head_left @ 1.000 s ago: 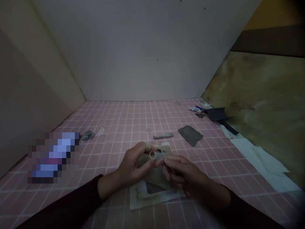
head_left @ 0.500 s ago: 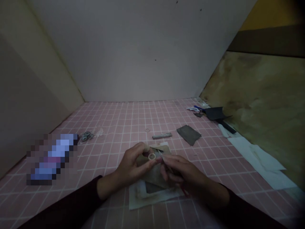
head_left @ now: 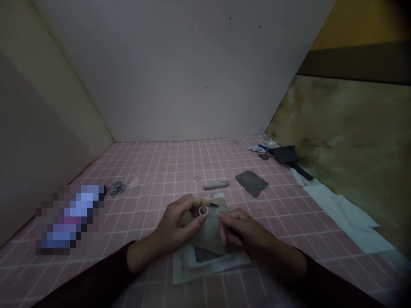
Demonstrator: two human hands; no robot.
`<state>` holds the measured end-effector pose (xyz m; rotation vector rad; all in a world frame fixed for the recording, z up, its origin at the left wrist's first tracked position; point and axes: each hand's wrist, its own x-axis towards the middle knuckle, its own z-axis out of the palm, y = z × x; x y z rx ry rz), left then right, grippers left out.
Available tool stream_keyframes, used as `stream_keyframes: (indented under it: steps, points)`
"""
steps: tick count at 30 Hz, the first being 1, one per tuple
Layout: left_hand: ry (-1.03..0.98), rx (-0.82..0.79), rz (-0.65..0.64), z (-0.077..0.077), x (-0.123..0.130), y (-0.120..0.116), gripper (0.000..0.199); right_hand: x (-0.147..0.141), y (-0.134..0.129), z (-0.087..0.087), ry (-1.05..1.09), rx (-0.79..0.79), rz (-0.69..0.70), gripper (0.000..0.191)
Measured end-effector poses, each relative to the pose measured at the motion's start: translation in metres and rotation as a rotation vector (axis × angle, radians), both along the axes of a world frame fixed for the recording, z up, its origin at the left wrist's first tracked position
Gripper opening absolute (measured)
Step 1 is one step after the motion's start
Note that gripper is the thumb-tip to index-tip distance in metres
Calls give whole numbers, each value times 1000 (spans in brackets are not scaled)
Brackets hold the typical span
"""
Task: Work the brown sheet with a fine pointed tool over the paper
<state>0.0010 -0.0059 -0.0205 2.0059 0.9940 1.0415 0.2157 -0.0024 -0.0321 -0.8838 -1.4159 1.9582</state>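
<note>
Pale ring [head_left: 203, 210] pinched in left hand [head_left: 178, 229], opening facing camera, right hand [head_left: 245, 235] beside

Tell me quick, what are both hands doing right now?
Left hand: closed, pinching a small pale ring at its fingertips.
Right hand: closed on a thin tool, mostly hidden by the fingers.

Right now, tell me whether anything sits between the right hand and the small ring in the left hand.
Nothing visible does. The left hand pinches the small ring; the right hand is just beside it, over the brown sheet.
</note>
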Motion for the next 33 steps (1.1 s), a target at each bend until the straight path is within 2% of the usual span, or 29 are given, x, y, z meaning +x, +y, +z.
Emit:
stream_keyframes:
  steps: [6,11,17,22,27,33]
  points:
    - [-25,-39,-9,5,-3,0,12,0,-1,9,-5,-134,0,66]
    - [-44,-72,-28,-1,-7,-5,9,2,-1,12,27,-164,17,50]
    - [-49,-97,12,-14,-9,-7,6,7,1,21,-53,-134,2,32]
    - [-20,-48,16,-12,-10,-10,3,10,7,32,-157,-72,56,31]
    - [40,8,8,-9,-10,-11,4,12,12,27,-211,-48,88,34]
    - [83,19,-3,-12,-11,-12,10,16,12,24,-237,28,119,35]
